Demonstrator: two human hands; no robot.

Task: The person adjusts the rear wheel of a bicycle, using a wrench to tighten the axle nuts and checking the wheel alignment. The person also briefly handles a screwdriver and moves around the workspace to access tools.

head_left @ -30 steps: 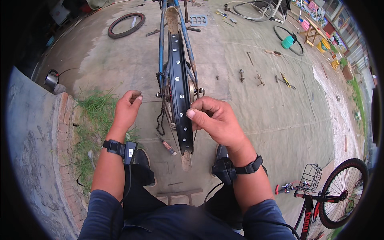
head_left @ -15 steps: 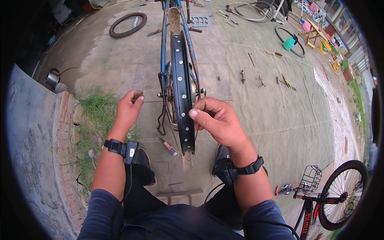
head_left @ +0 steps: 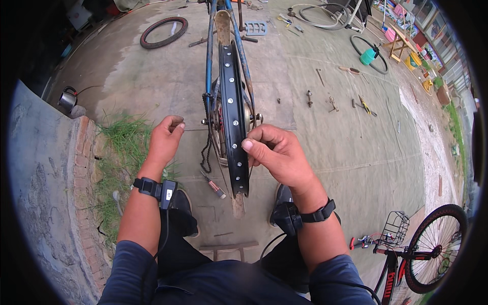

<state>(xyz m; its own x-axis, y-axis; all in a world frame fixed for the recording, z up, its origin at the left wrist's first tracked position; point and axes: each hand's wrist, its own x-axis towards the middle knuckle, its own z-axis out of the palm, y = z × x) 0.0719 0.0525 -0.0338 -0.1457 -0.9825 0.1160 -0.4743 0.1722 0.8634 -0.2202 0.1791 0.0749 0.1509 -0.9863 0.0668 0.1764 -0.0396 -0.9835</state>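
A bare black wheel rim (head_left: pixel 231 112) with a row of silver spoke nipples stands upright between the rusty blue fork legs (head_left: pixel 209 56) of a bicycle frame. My right hand (head_left: pixel 274 152) is at the rim's right edge, its thumb and bent index finger closed against it. The undersides of those fingers are hidden. To the left of the wheel, my left hand (head_left: pixel 166 138) hangs in the air, thumb and fingers drawn together, with nothing visible in them. A dark chain (head_left: pixel 206 152) dangles beside the axle nut (head_left: pixel 204 122). On the ground below it lies a screwdriver (head_left: pixel 216 188).
A tyre (head_left: pixel 163 32) lies at the far left. Loose hub parts (head_left: pixel 309 98) and pliers (head_left: pixel 365 105) lie on the mat to the right. A second bicycle's wheel (head_left: pixel 437 248) is at the lower right. A low wall (head_left: pixel 51 203) and grass (head_left: pixel 127 140) border the left.
Both hands keep nearly the same places and the rim shows no clear turn. The whole view has shifted very slightly.
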